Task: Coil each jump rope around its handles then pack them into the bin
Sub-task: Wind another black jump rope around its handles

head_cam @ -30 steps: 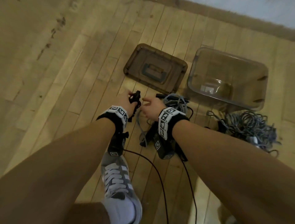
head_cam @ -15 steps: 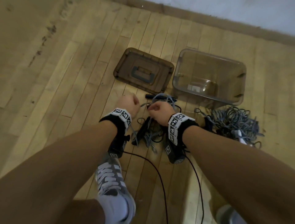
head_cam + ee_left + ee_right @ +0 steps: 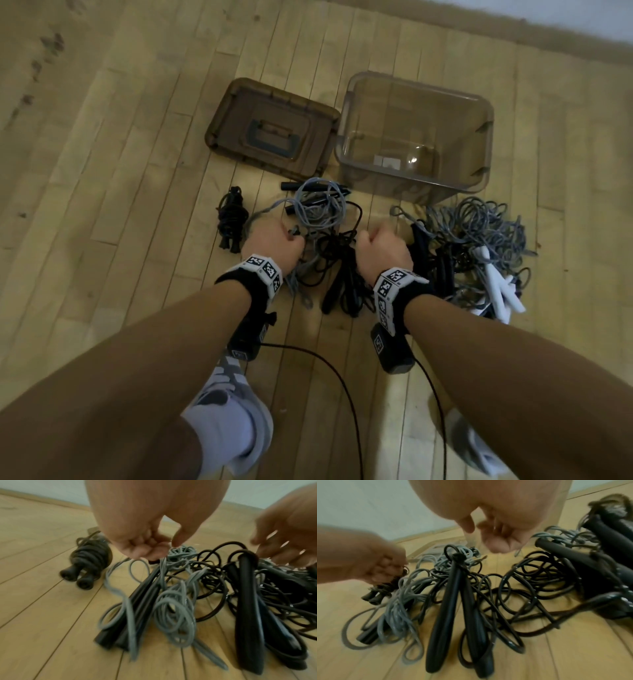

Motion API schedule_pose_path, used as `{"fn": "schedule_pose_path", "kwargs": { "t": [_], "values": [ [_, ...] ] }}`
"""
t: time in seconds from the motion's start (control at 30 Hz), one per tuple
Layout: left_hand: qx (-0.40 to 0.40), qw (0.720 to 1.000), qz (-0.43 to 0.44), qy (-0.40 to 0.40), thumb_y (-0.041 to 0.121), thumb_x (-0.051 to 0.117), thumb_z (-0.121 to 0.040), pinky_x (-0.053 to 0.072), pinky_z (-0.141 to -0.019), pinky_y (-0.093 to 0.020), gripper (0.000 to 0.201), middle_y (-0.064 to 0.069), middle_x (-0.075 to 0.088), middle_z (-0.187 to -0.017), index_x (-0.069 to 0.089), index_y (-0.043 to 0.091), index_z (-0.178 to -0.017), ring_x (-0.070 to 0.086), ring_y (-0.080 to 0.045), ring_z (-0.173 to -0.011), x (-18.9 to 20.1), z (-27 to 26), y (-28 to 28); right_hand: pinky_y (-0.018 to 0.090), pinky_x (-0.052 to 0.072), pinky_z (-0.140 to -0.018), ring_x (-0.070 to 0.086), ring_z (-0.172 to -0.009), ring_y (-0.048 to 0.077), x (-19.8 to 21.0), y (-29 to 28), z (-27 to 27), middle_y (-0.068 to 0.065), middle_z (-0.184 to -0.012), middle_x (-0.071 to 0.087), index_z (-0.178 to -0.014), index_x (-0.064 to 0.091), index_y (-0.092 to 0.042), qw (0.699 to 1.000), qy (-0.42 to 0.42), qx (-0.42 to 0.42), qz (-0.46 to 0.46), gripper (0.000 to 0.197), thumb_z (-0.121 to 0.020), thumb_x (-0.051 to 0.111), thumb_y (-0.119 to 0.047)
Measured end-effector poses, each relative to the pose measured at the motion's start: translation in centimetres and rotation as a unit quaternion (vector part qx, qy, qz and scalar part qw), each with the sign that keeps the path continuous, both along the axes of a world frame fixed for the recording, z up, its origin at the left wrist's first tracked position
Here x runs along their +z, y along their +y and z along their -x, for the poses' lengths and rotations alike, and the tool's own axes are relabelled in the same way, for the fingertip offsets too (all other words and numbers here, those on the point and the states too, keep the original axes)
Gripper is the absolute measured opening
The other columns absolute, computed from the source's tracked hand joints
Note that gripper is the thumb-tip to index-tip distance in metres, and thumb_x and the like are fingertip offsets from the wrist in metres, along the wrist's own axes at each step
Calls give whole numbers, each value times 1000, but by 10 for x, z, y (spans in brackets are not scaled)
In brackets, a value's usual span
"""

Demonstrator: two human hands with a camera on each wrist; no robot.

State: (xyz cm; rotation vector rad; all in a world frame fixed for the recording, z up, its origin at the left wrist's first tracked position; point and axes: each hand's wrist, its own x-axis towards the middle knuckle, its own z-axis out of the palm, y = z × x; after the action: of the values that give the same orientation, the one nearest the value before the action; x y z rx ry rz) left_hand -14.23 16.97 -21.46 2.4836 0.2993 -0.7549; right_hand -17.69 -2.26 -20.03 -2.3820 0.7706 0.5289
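The coiled black rope lies on the floor left of the tangle, not yet in the bin. Left hand pinches a grey strand; right hand hangs loosely curled, holding nothing. Better to lift one handle pair free before winding. Only the wrist views show the fingers; only the head view shows the bin.

Blk & grey ropes, brown bin
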Motion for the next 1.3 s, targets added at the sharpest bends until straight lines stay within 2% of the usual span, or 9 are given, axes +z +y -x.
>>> {"fn": "schedule_pose_path", "kwargs": {
  "t": [0.13, 0.37, 0.57, 0.67, 0.8, 1.0, 1.1, 1.17, 1.3],
  "values": [
    [-14, 979, 158, 126, 30, 53, -99, 62, -70, -36, 47, -7, 72, -62, 72, 1, -68, 71, -30, -66, -2, 6, -29, 31, 49, -62, 60, -65, 27, -14, -9, 12, 8, -75, 64, -84, 65, -6, 990, 112, 72, -49, 44, -95, 52, -47],
    [-112, 982, 79, 131, 22, 59, -91, 38, -57, -30, 29, -11, 55, -64, 55, 8, -66, 49, -25, -61, -8, 13, -61, 38, 57, -80, 68, -87, 27, -28, -3, 13, 9, -96, 71, -105, 69, -14, 978, 136, 79, -137, 26, -98, 55, -35],
    [-74, 982, 111, 131, 22, 62, -95, 53, -62, -29, 19, -5, 61, -71, 62, 11, -79, 61, -27, -74, 6, 6, -65, 47, 60, -89, 71, -97, 27, -21, -11, 19, 6, -106, 73, -127, 65, -20, 973, 83, 54, -208, 36, -94, 62, -33],
    [-22, 976, 169, 137, 25, 68, -96, 62, -70, -33, 18, -7, 71, -80, 69, 8, -88, 71, -25, -75, 31, -5, -66, 36, 58, -78, 71, -90, 22, 7, -19, 12, -4, -93, 71, -104, 67, -32, 973, 39, 44, -225, 10, -94, 65, -33],
    [39, 971, 209, 107, 28, 70, -96, 63, -70, -35, 18, -7, 73, -79, 65, 12, -90, 73, -24, -72, 74, -9, -70, 50, 58, -89, 71, -93, 32, 46, -25, 1, 6, -96, 73, -85, 67, -33, 971, -2, 33, -236, 13, -79, 73, -42],
    [55, 955, 288, 47, 22, 67, -98, 57, -54, -25, 12, -6, 69, -79, 65, 10, -98, 68, -16, -63, 156, -9, -83, 32, 55, -64, 66, -83, 25, 132, -36, 3, 13, -105, 69, -106, 59, -20, 946, -73, 22, -316, 9, -99, 61, -26],
    [75, 942, 326, 4, 23, 72, -95, 64, -68, -34, 12, -11, 74, -84, 70, 11, -93, 73, -23, -72, 206, -8, -94, 47, 62, -76, 69, -79, 28, 180, -45, 8, 16, -98, 69, -115, 51, -21, 922, -113, 38, -368, 19, -100, 62, -25],
    [65, 936, 345, -37, 26, 74, -93, 63, -82, -44, 13, -17, 76, -100, 70, 14, -93, 75, -32, -88, 240, -9, -102, 37, 63, -66, 69, -66, 19, 214, -53, 14, 12, -89, 69, -125, 47, -22, 914, -153, 64, -372, 33, -98, 66, -21],
    [33, 913, 396, -90, 32, 67, -98, 61, -62, -25, 18, -11, 74, -105, 68, 16, -105, 72, -19, -77, 311, -3, -122, 26, 48, -52, 56, -59, 22, 278, -70, 23, 13, -81, 60, -139, 41, -21, 901, -229, 93, -356, 45, -100, 63, -21]
  ]
}}
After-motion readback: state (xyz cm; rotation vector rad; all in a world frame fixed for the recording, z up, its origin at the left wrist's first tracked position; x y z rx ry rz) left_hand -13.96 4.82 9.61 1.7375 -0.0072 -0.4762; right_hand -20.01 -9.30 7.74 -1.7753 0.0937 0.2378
